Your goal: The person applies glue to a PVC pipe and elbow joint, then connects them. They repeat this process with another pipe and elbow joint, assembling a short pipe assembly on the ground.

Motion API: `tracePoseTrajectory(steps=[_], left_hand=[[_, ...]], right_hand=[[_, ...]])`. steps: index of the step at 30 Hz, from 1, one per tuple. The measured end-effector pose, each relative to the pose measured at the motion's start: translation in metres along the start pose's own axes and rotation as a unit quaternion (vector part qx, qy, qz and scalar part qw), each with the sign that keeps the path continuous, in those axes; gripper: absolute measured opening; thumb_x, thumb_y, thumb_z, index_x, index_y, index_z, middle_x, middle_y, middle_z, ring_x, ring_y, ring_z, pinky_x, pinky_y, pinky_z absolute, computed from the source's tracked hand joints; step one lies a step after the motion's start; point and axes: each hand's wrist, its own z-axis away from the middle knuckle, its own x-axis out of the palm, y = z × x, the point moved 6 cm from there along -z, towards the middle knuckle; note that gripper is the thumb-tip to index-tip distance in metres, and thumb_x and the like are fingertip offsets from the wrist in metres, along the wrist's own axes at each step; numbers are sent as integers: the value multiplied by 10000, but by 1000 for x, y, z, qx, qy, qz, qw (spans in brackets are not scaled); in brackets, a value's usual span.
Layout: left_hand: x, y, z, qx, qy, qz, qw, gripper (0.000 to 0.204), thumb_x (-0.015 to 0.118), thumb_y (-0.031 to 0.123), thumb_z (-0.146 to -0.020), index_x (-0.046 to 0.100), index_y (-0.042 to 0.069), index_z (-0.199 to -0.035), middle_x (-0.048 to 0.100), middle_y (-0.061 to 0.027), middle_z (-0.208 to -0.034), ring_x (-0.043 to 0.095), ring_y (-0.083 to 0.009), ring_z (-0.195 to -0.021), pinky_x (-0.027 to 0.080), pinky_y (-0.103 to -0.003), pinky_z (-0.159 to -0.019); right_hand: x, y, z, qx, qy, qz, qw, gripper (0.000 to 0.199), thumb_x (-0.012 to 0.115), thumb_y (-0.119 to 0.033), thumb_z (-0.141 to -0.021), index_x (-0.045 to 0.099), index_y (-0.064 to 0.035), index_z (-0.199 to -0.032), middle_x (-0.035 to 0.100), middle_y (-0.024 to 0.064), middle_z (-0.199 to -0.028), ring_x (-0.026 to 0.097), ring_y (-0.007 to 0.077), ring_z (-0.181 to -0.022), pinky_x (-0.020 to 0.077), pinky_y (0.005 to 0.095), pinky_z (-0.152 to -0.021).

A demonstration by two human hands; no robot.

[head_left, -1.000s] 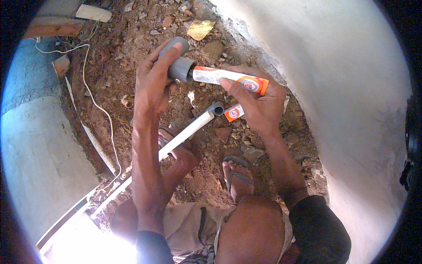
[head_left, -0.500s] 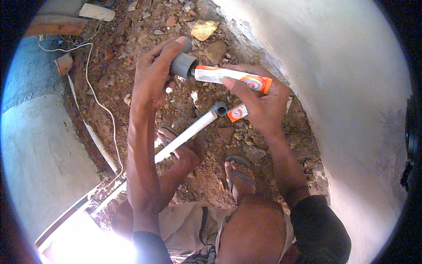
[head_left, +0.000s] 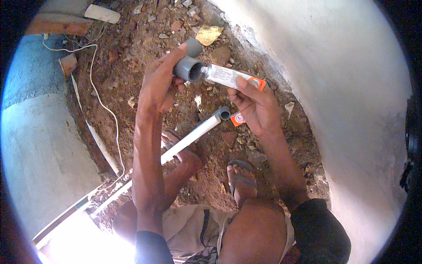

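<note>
My left hand (head_left: 159,79) is closed around a grey pipe fitting (head_left: 187,68), with its round open end turned to the right. In my right hand (head_left: 259,103) is a white and orange glue tube (head_left: 224,76), pinched between thumb and fingers. The tube's nozzle lies right by the fitting's mouth; whether it touches the rim I cannot tell. Below the hands, a white pipe (head_left: 191,138) with a grey elbow (head_left: 224,113) on its end slants over my left foot. An orange and white box (head_left: 238,119), partly hidden by my right hand, lies beside the elbow.
A pale plastered wall (head_left: 351,110) curves along the right. At left stands a blue and grey wall (head_left: 48,132), with a white cable (head_left: 103,105) running beside it over rough soil. A yellow leaf (head_left: 208,34) and a white pipe piece (head_left: 102,14) lie farther off.
The tube has turned in my right hand and shows more of its printed white side. Its nozzle has come away from inside the fitting. My left hand has shifted slightly right.
</note>
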Motion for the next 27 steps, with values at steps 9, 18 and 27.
tracePoseTrajectory(steps=[9, 18, 27], left_hand=[[0, 9, 8, 104, -10, 96, 990, 414, 697, 266, -932, 581, 4, -1230, 669, -79, -1029, 640, -151, -925, 541, -308, -766], [-5, 40, 16, 240, -97, 133, 957, 482, 751, 64, -844, 536, 9, -1272, 652, -132, -1154, 628, -224, -1071, 511, -357, -931], [-18, 66, 19, 307, -132, 166, 928, 564, 778, -21, -770, 508, 40, -1262, 598, -158, -1232, 586, -349, -1195, 497, -454, -1020]], right_hand=[[5, -9, 4, -39, -16, -2, 999, 233, 640, -99, -941, 634, 21, -1140, 693, 119, -1029, 659, 159, -852, 551, 284, -773], [11, -21, 0, -73, -28, 4, 997, 274, 642, -90, -937, 607, 48, -1171, 688, 141, -1047, 663, 187, -871, 557, 302, -803], [40, -40, 6, -105, 25, 207, 972, 283, 676, -78, -910, 625, 69, -1146, 700, 150, -980, 663, 196, -844, 542, 330, -751]])
